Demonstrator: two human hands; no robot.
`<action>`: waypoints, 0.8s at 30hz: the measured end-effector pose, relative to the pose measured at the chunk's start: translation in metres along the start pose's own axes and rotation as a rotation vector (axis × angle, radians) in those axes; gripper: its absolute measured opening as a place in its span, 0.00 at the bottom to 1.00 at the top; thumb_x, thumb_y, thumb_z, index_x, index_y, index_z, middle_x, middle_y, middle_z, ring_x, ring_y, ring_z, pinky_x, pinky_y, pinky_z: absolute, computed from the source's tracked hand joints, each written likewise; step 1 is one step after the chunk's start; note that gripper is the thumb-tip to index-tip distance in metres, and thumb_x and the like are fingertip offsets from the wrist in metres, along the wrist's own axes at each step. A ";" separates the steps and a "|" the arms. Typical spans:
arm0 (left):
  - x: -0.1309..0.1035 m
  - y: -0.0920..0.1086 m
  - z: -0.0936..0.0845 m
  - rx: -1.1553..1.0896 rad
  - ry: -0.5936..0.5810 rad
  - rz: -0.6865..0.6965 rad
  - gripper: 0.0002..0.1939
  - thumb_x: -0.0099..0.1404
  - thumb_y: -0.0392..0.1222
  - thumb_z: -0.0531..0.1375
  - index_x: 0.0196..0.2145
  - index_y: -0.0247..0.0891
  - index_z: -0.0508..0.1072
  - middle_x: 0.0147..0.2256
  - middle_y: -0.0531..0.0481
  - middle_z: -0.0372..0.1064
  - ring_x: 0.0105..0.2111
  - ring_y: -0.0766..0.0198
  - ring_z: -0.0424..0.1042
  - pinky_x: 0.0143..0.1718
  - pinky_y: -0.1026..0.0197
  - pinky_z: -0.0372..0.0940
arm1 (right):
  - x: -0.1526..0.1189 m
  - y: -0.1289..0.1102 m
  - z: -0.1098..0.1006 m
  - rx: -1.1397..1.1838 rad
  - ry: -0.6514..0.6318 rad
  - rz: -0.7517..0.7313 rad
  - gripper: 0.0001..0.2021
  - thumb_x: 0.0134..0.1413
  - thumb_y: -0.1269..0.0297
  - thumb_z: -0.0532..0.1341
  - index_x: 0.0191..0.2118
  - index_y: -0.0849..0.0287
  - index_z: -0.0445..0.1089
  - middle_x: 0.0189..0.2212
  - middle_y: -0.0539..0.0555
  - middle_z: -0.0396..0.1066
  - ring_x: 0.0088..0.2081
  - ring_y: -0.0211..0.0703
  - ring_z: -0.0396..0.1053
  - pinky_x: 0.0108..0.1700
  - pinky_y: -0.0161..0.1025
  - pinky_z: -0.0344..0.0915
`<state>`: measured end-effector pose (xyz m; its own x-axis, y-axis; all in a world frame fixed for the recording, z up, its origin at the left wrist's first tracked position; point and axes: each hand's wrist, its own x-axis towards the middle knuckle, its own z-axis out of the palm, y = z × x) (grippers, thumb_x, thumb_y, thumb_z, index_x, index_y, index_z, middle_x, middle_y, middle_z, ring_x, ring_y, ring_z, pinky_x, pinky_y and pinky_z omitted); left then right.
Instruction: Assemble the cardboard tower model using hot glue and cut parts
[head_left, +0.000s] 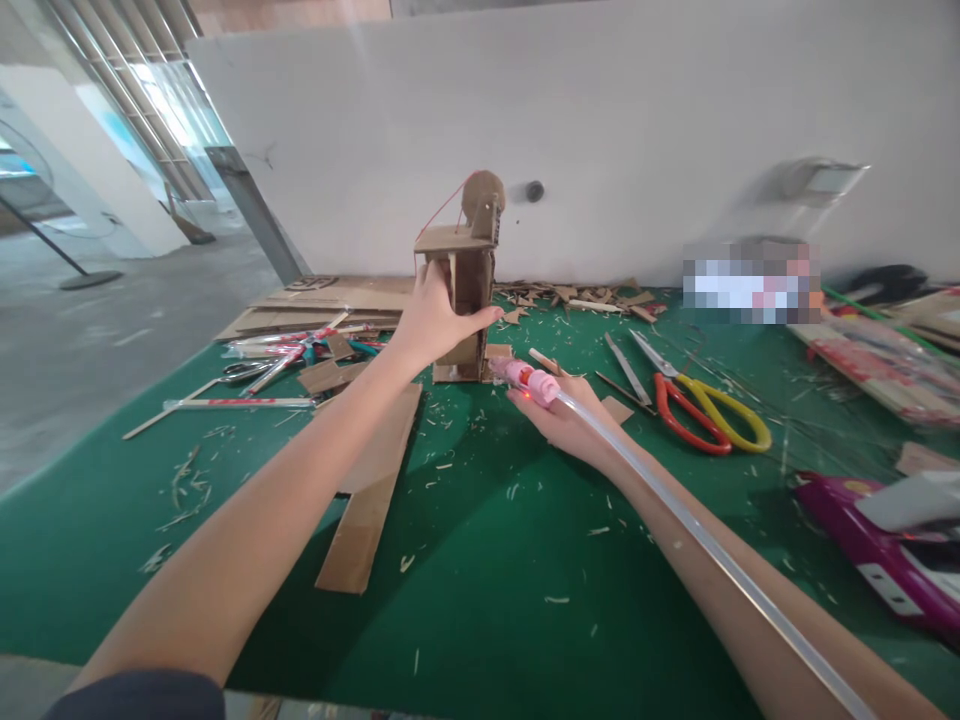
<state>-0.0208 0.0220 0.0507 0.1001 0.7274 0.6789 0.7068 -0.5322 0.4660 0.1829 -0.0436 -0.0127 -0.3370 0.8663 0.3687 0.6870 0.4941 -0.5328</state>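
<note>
Daylight glares at the far-left window [171, 105]; soft shadow darkens the near green table [487, 610] (a pixelated patch [750, 283] sits far right); edges look stretched.

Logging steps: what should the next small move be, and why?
Probably ease the pink glue gun toward the base of the cardboard tower: the right hand holds it with its front end nearby, while the left hand grips the tower.

Two hands, a left hand [439, 315] and a right hand [566, 412]; one cardboard model [454, 241] at twelve o'clock; one pink tool [538, 384]; one clear rod [705, 536]; one red-and-yellow pair of scissors [677, 376] at three; one purple device [847, 525] at four.
</note>
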 end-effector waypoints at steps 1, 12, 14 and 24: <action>0.000 0.000 0.000 -0.003 -0.002 0.001 0.31 0.50 0.48 0.70 0.46 0.37 0.62 0.45 0.40 0.63 0.52 0.42 0.62 0.53 0.39 0.62 | 0.000 0.000 0.000 -0.002 -0.001 -0.003 0.19 0.56 0.53 0.54 0.19 0.56 0.55 0.15 0.46 0.58 0.19 0.34 0.56 0.23 0.35 0.52; 0.000 -0.002 0.000 0.011 0.001 0.025 0.30 0.51 0.49 0.70 0.46 0.38 0.63 0.46 0.41 0.63 0.52 0.45 0.63 0.52 0.40 0.63 | 0.001 -0.008 -0.007 -0.062 -0.121 0.069 0.18 0.58 0.54 0.53 0.22 0.58 0.66 0.15 0.48 0.62 0.19 0.36 0.61 0.25 0.35 0.56; -0.001 0.000 0.000 0.020 0.000 0.016 0.29 0.51 0.49 0.70 0.46 0.38 0.63 0.45 0.42 0.63 0.51 0.45 0.64 0.51 0.40 0.63 | 0.003 -0.010 -0.009 -0.090 -0.154 0.097 0.18 0.58 0.53 0.53 0.26 0.58 0.70 0.16 0.49 0.64 0.19 0.37 0.63 0.25 0.34 0.57; -0.001 0.003 -0.001 0.037 -0.009 0.006 0.31 0.51 0.48 0.70 0.48 0.39 0.61 0.46 0.42 0.62 0.54 0.44 0.61 0.53 0.39 0.61 | 0.008 -0.009 -0.012 0.028 -0.281 0.200 0.21 0.59 0.49 0.52 0.54 0.46 0.70 0.28 0.50 0.74 0.19 0.38 0.67 0.20 0.33 0.61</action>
<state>-0.0197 0.0195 0.0522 0.1108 0.7278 0.6768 0.7313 -0.5208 0.4403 0.1815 -0.0425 0.0043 -0.3644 0.9306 0.0333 0.7405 0.3112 -0.5957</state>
